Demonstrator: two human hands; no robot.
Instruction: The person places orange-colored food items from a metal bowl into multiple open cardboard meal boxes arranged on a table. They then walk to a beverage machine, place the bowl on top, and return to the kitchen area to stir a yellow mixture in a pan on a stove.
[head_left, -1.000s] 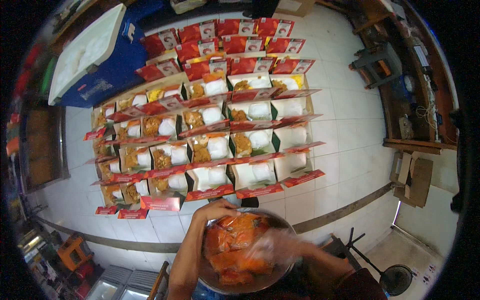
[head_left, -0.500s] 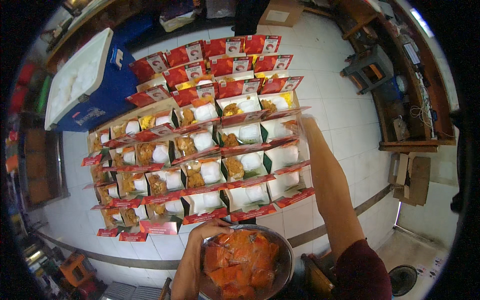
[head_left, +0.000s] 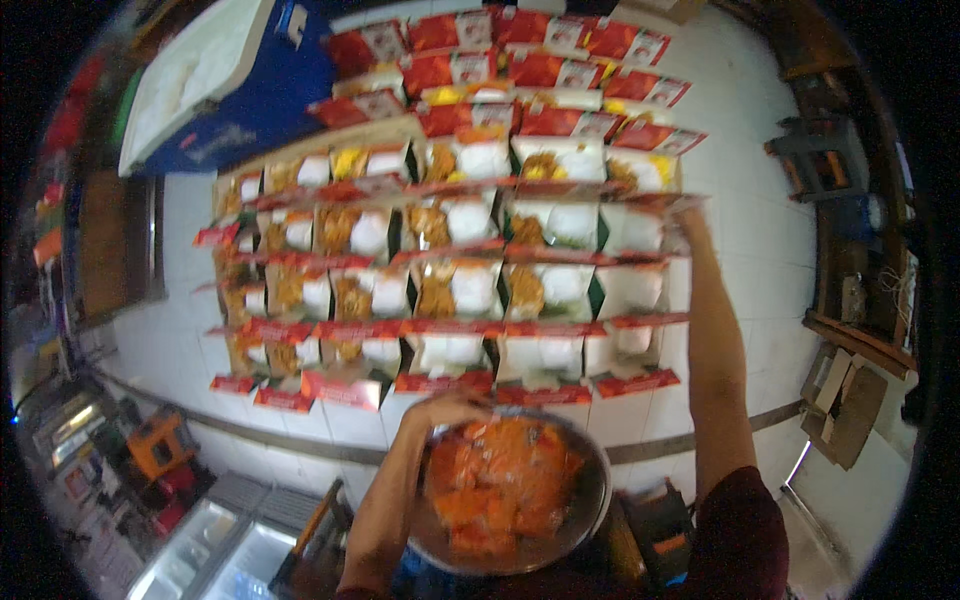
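Left hand grips the far rim of a round metal bowl, fingers curled over the edge and clamped on it. The bowl sits near the person, low and central in the view, and is filled with orange-red sauced food pieces.

Right hand is extended far out to the right end of the box grid, at an open box in the second-far filled row. Motion blur hides the fingers; whether they are apart or closed on a piece cannot be told.

The open meal boxes lie in rows on the white tiled floor, red lids folded toward the person. Most hold a white rice portion; many of the left and far boxes also hold a brown fried item. The near-row boxes show rice only. Further red-lidded boxes lie at the far end, beside a blue cooler with a white lid.

Procedure notes, as a judgement:
- Keep the bowl level with the left hand; a tilt risks spilling sauce onto lids.
- Set each portion into the free compartment beside the rice, not on top of it.
- Work along one row in a fixed order so no box is skipped or doubled.
- Bring the arm back above the lids; upright flaps snag easily.
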